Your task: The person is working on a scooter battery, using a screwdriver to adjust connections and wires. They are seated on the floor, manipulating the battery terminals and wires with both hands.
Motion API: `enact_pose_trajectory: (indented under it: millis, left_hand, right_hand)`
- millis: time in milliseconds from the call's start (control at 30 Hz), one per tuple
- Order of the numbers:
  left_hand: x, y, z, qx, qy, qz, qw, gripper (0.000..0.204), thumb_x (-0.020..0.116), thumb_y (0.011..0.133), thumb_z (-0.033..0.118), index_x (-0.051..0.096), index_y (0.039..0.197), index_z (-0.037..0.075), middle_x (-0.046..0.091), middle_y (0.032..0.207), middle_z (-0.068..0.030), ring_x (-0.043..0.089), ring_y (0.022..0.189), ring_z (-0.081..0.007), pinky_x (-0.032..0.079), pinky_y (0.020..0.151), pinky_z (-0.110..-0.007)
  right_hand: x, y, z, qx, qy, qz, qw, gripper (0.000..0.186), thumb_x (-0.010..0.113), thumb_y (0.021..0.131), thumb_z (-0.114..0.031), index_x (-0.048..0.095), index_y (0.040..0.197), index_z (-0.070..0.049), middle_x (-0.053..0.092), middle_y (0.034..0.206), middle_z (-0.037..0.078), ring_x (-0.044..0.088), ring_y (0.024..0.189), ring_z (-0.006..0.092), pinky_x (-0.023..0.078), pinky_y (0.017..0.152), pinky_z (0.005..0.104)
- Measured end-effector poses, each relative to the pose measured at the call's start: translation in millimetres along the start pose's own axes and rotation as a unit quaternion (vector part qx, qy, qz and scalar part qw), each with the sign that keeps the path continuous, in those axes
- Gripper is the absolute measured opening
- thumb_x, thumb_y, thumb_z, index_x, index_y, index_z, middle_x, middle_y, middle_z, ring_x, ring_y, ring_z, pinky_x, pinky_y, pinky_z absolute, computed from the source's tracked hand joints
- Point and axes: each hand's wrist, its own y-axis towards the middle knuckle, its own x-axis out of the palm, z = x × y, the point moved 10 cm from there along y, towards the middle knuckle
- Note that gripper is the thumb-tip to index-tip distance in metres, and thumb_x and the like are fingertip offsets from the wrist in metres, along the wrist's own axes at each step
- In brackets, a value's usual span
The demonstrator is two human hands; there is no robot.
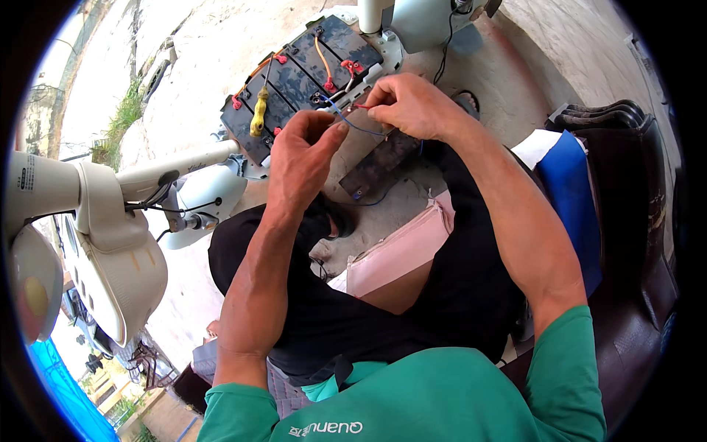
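My left hand (pixel 305 144) is closed in a pinch in front of the battery pack. What its fingertips hold, if anything, is hidden. A thin blue wire (pixel 359 128) curves just past those fingertips and runs under my right hand (pixel 412 107). The right fingers are pinched together on a short red wire (pixel 361 106). Beyond both hands sits a row of dark, mottled batteries (pixel 294 77), linked by orange wires (pixel 322 57) with red terminal covers (pixel 353 67). A screwdriver with a yellow handle (pixel 259 112) lies across the batteries.
A loose dark battery (pixel 379 166) rests on the ground between my legs. Nearby is an opened pink cardboard box (pixel 401 247). White vehicle parts (pixel 118 243) stand at left, with another white housing (pixel 423 22) at the far side. A blue folder (pixel 571 199) leans beside a dark seat (pixel 633 243).
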Motion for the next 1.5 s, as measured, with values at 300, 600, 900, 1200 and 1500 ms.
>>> enact_pose_trajectory:
  millis: [300, 600, 900, 1200, 1500]
  left_hand:
    - [62.9, 39.7, -12.8, -0.036, -0.018, -0.071, 0.997, 0.026, 0.074, 0.096, 0.016, 0.068, 0.112, -0.003, 0.074, 0.100, -0.0097, 0.071, 0.089, -0.0137, 0.056, 0.083, -0.029]
    - [60.1, 54.1, 4.0, 0.026, -0.147, -0.039, 0.988, 0.025, 0.074, 0.094, 0.004, 0.066, 0.116, -0.005, 0.074, 0.105, -0.0106, 0.071, 0.096, -0.0149, 0.058, 0.089, -0.029]
    - [40.9, 48.6, 4.2, -0.001, -0.247, -0.075, 0.966, 0.024, 0.067, 0.101, 0.006, 0.063, 0.122, -0.005, 0.073, 0.109, -0.0121, 0.072, 0.093, -0.0165, 0.060, 0.086, -0.031]
    - [37.9, 42.8, 1.8, -0.024, -0.390, -0.144, 0.909, 0.026, 0.060, 0.104, 0.004, 0.060, 0.128, -0.005, 0.072, 0.110, -0.0135, 0.070, 0.089, -0.0151, 0.060, 0.083, -0.030]
    - [22.1, 42.2, 11.2, 0.038, -0.275, -0.034, 0.960, 0.030, 0.067, 0.098, 0.000, 0.058, 0.126, -0.005, 0.072, 0.109, -0.0148, 0.072, 0.095, -0.0184, 0.061, 0.084, -0.033]
  right_hand:
    - [-8.4, -14.0, 29.9, 0.049, 0.001, 0.011, 0.999, 0.019, 0.070, 0.090, -0.014, 0.074, 0.101, 0.001, 0.077, 0.097, 0.015, 0.073, 0.091, 0.0269, 0.056, 0.084, 0.0382]
    - [-33.4, -7.8, 7.4, 0.014, 0.028, 0.038, 0.999, 0.020, 0.069, 0.091, -0.015, 0.072, 0.101, 0.002, 0.076, 0.093, 0.014, 0.073, 0.086, 0.0259, 0.055, 0.080, 0.0381]
    - [-22.0, -1.2, -3.0, 0.001, 0.086, 0.067, 0.994, 0.023, 0.068, 0.095, -0.020, 0.071, 0.100, 0.002, 0.074, 0.089, 0.010, 0.067, 0.081, 0.0153, 0.054, 0.077, 0.0323]
    - [-9.8, -3.6, -6.4, -0.029, 0.166, 0.090, 0.981, 0.021, 0.069, 0.097, -0.019, 0.070, 0.102, 0.001, 0.072, 0.090, 0.006, 0.064, 0.082, 0.0117, 0.053, 0.077, 0.0304]
    - [-7.4, -4.8, -16.0, -0.057, 0.175, 0.098, 0.978, 0.018, 0.067, 0.100, -0.017, 0.069, 0.104, 0.001, 0.073, 0.091, 0.006, 0.068, 0.082, 0.0122, 0.055, 0.078, 0.0310]
